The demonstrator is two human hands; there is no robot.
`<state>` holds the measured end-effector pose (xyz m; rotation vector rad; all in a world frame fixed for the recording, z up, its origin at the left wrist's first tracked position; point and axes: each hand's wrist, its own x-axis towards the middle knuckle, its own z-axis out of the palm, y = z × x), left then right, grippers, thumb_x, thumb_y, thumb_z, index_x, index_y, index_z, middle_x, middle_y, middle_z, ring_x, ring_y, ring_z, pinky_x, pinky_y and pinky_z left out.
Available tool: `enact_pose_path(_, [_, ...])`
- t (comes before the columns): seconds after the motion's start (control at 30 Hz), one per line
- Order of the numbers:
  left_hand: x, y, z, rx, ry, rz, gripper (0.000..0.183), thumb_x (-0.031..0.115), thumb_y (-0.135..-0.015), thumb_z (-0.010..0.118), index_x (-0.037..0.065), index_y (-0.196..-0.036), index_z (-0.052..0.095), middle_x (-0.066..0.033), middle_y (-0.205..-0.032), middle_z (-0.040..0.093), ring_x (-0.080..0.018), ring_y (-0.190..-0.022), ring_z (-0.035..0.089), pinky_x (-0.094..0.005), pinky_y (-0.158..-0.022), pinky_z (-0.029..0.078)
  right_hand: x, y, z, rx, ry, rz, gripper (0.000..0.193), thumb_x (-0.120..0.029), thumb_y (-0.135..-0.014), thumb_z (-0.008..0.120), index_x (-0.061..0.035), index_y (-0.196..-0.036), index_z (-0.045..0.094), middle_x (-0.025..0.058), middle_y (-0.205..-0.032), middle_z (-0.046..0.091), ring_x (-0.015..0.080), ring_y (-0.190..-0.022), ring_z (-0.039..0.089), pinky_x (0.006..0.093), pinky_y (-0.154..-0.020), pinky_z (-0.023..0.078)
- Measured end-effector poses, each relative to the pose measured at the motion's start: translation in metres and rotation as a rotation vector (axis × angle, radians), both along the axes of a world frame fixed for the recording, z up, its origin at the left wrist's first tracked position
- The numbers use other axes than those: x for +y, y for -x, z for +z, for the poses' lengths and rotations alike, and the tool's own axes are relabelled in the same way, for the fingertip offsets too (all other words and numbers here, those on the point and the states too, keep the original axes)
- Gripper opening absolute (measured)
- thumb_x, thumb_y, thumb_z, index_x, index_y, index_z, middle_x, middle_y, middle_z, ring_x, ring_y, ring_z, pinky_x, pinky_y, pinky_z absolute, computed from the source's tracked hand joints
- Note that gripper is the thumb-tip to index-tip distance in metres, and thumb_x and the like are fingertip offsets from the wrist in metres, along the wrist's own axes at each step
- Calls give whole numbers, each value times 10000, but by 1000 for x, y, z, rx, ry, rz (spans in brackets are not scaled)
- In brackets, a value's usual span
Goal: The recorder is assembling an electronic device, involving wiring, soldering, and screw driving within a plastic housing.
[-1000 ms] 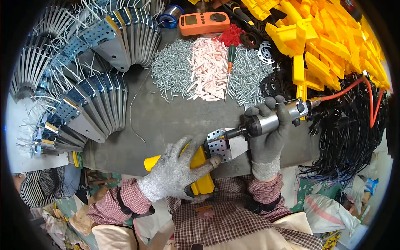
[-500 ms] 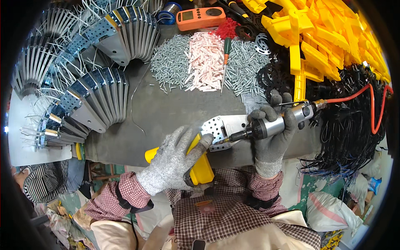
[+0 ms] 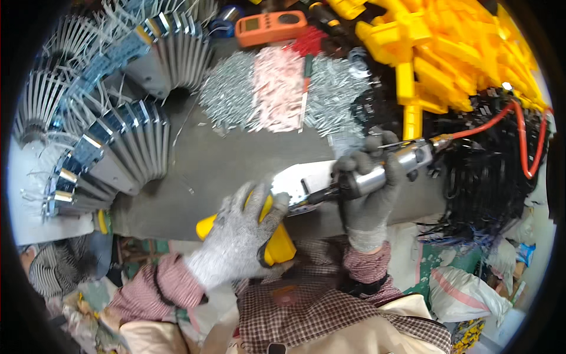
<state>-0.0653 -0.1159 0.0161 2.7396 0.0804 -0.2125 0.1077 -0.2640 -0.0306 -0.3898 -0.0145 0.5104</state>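
My left hand (image 3: 236,236), in a grey knit glove, is closed around a yellow plastic handle (image 3: 279,245). A bright metal plate (image 3: 295,180) extends from the handle toward the right, above the table. My right hand (image 3: 372,194), also gloved, wraps around a silver air screwdriver (image 3: 372,179) with a red hose (image 3: 484,128) at its back end. The tool's dark nose lies across the plate, its tip pointing left near the plate's lower edge. Motion blur hides the tip, so I cannot tell whether it touches a screw.
Piles of screws (image 3: 230,91) and pale pink pieces (image 3: 278,88) lie at the back with a screwdriver (image 3: 306,88). Metal plates with white wires (image 3: 127,147) stand stacked at left. Yellow plastic parts (image 3: 448,53) and black cables (image 3: 477,171) heap up at right. An orange meter (image 3: 271,28) lies behind.
The whole view has shifted slightly left and blurred. Both hands keep their grips, and the screwdriver's nose still lies over the metal plate.
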Motion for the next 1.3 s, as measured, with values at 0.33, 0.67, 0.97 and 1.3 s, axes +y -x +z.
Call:
enact_pose_path(0.33, [8,-76,45,182,382,285,607,533,-856,720,-10,-1109,624,-173,-1076,656,-278,-869,652,-362,-803,529,-93,-81,56,-423,1010,62,378,-366,-1015,599,-92,-1254,494,93,-857,642,191,-666,656,289,-597,564])
enact_pose_path(0.67, [37,19,39,121,549,418,315,334,-1039,567,35,-1034,664,-34,-811,655,-144,-737,601,-315,-712,530,-91,-118,88,-1436,2078,-406,546,-257,-832,775,-67,-1300,567,206,-1227,613,407,-1083,645,473,-863,549])
enact_pose_path(0.97, [69,-142,-30,-288,-225,10,227,126,-848,677,63,-1065,653,-153,-1059,604,-368,-1026,598,-465,-881,507,-69,-21,18,-2221,1129,372,524,-237,-875,687,-196,-1385,577,121,-1426,510,357,-1365,443,555,-1139,354])
enact_pose_path(1.3, [76,-127,-8,-583,-175,175,196,70,-796,715,78,-985,667,-129,-982,610,-350,-998,588,-444,-886,474,-116,-99,149,-2114,1941,-170,250,-73,-822,601,-114,-1040,715,73,-1033,702,235,-972,667,406,-852,550])
